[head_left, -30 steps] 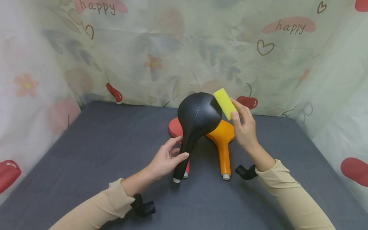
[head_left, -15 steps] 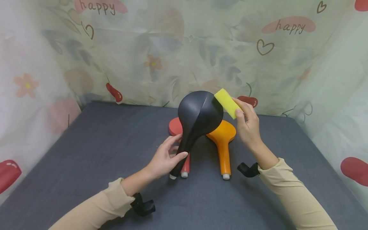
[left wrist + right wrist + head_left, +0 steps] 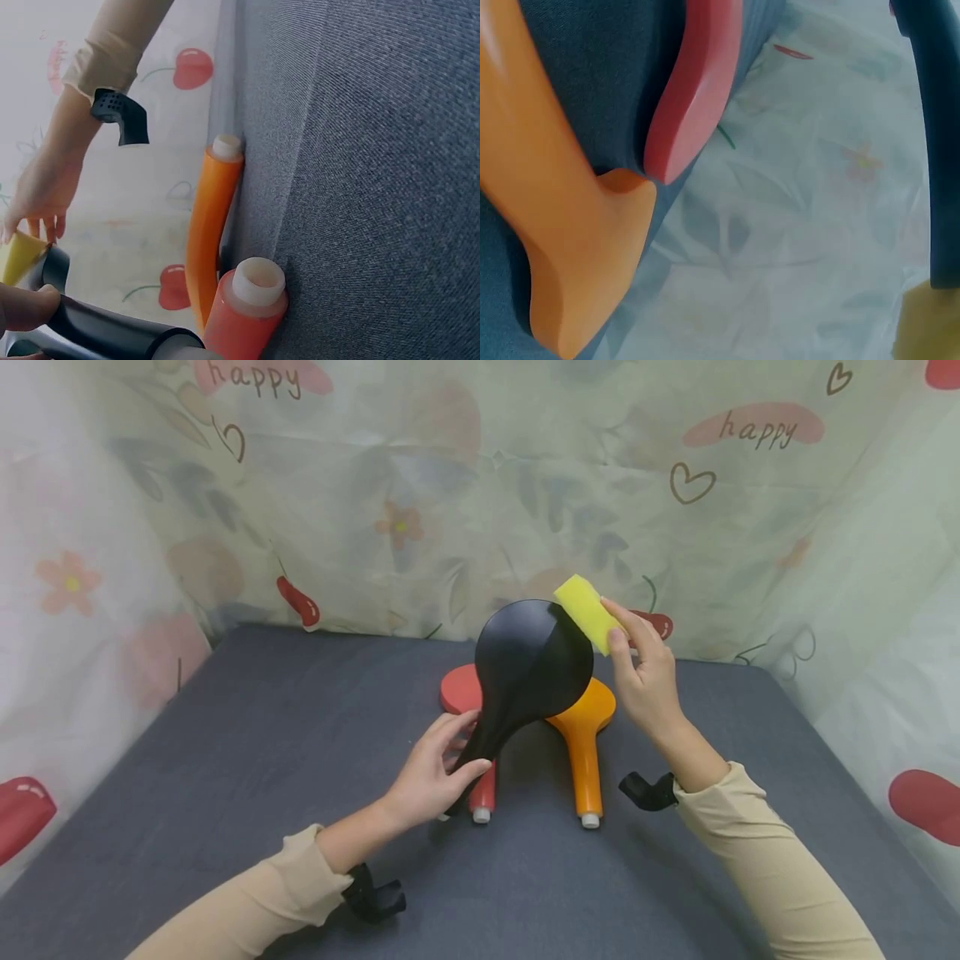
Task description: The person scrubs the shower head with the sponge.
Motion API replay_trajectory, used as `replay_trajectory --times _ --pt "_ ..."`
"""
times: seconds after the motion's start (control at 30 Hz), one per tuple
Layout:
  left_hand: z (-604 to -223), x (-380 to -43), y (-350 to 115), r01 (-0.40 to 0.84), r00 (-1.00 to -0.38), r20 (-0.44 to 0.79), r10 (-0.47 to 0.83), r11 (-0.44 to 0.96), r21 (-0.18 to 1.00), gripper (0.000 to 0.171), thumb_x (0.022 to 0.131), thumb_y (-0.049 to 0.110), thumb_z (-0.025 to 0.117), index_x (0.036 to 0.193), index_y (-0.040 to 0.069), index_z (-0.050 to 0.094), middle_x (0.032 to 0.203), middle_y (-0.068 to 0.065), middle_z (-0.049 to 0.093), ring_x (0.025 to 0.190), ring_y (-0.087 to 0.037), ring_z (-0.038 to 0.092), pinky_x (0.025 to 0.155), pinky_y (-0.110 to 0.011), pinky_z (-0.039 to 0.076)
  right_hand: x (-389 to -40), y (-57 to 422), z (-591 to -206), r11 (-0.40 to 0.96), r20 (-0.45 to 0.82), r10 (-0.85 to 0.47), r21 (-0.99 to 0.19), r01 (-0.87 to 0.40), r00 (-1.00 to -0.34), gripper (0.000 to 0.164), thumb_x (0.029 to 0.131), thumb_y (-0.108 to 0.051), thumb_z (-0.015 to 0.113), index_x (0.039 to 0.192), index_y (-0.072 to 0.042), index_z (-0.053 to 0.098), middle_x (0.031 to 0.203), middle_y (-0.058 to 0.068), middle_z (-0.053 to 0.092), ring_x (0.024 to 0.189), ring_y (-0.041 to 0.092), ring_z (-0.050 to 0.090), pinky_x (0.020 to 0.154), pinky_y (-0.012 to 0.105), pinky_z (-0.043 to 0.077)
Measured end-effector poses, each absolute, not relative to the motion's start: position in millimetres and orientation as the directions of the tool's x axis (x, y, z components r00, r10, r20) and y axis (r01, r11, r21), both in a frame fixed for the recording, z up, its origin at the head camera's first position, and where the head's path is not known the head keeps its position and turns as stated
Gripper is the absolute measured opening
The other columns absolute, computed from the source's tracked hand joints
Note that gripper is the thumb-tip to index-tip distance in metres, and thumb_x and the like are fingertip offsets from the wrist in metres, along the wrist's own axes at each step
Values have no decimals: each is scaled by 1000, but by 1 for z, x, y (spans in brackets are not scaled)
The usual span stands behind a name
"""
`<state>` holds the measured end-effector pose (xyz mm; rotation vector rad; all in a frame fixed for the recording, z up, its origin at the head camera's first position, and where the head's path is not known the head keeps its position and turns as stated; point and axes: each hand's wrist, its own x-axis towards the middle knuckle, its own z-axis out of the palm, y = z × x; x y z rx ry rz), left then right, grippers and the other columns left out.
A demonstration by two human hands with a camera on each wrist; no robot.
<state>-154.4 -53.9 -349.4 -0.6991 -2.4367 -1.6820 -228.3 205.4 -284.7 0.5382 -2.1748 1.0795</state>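
Observation:
A black handheld shower head (image 3: 534, 660) is raised and tilted, its round head up and to the right. My left hand (image 3: 429, 772) grips it by the handle, thumb (image 3: 30, 304) on top in the left wrist view. Between thumb and fingers, my right hand (image 3: 647, 681) pinches a yellow sponge (image 3: 587, 612). The sponge is at the upper right rim of the black head. Behind it lie a red shower head (image 3: 459, 689), partly covered, and an orange shower head (image 3: 587, 760). White connector ends on both point toward me.
A dark grey cloth (image 3: 300, 760) covers the table. Printed curtains (image 3: 337, 502) with flowers, cherries and lettering enclose the back and sides. Each wrist carries a black mount (image 3: 373, 895). In the right wrist view, the orange and red heads lie close together.
The black shower head has turned in my left hand and shifted slightly right, its handle end swinging left and up. My right hand with the sponge moved a little right, and the sponge rose.

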Motion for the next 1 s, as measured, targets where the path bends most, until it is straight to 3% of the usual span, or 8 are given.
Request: replay_trajectory --times 0.27,0.57,0.9,1.0 --pt "-352 -154 -54 458 -873 366 322 284 842 61 81 4 69 136 0 43 119 -16 53 103 -27 57 91 -42 51 -232 210 -283 620 680 -102 -528 -581 -726 37 98 -14 43 134 -15 51 128 16 56 98 30 51 80 36 38" --pt "-351 -154 -55 468 -876 379 299 331 820 60 80 4 71 135 2 46 121 -14 54 102 -28 59 90 -46 51 -232 210 -270 620 706 -111 -501 -604 -699 33 97 -12 43 125 -9 59 124 15 60 91 26 52 76 29 37" --pt "-351 -154 -56 475 -878 389 279 416 775 60 78 5 73 133 6 50 115 -9 57 99 -22 59 89 -41 52 -229 209 -265 639 674 -94 -524 -564 -733 32 98 -16 42 122 -6 60 120 17 62 85 18 47 74 34 36" --pt "-353 -153 -55 502 -864 410 291 447 740 59 78 6 73 133 5 50 115 -9 57 99 -21 57 87 -39 52 -226 204 -261 636 686 -114 -505 -584 -719 32 98 -15 42 122 -7 60 108 17 63 79 12 40 75 30 31"
